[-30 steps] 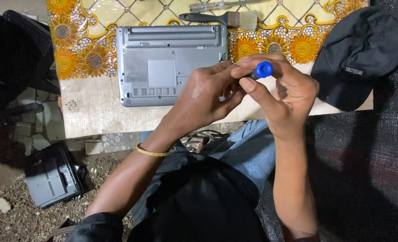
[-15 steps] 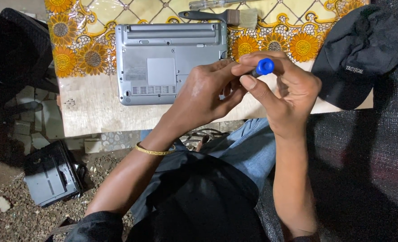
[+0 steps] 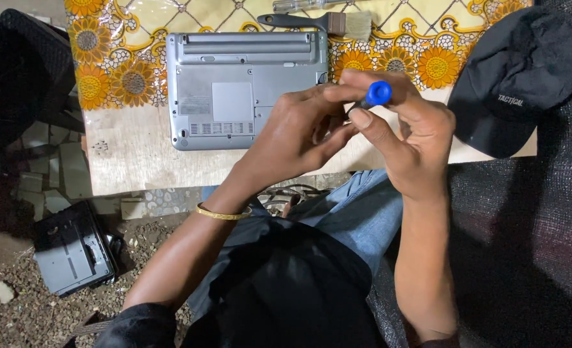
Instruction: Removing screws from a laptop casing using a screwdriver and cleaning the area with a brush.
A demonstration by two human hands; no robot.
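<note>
Both hands' grip [image 3: 357,113] around blue-capped tool [image 3: 377,94].

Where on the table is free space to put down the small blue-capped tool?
Bare wood lies left of and below the upturned grey laptop, toward the table's near edge. The far edge is crowded by the brush; the black cap fills the right end. Both hands cover the middle.

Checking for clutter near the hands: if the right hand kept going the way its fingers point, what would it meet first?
The right hand points up-left, holding a blue-capped tool. It would likely first meet the left hand, which it already touches; beyond lies the grey laptop. Depth is unclear.
</note>
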